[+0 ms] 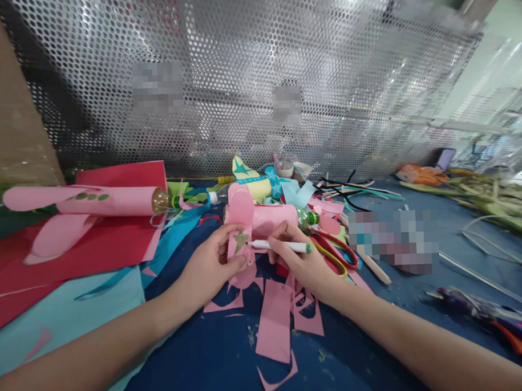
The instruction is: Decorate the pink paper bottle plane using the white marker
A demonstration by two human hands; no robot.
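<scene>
My left hand [216, 257] is closed on a pink paper cutout [240, 219] with rounded ends, thumb in front and fingers behind. A dark green star [241, 240] is coloured on it. In my right hand [295, 254] is a white marker [282, 246] with a green end, its tip at the star's right edge. Behind the cutout lies a plastic bottle wrapped in pink paper [274, 218], its green cap [314, 218] pointing right. Red-and-yellow-handled scissors [342, 252] lie just beyond my right hand. Below are pink paper scraps [274, 320].
Another pink-wrapped bottle with paper wings [111, 201] lies on red paper [96, 252] at left, above light blue sheets [85, 315]. A yellow-and-blue paper-covered bottle [256, 187] stands behind. Wires [363, 189] and dry plant strips [484, 205] lie at right, before a perforated metal panel [240, 76].
</scene>
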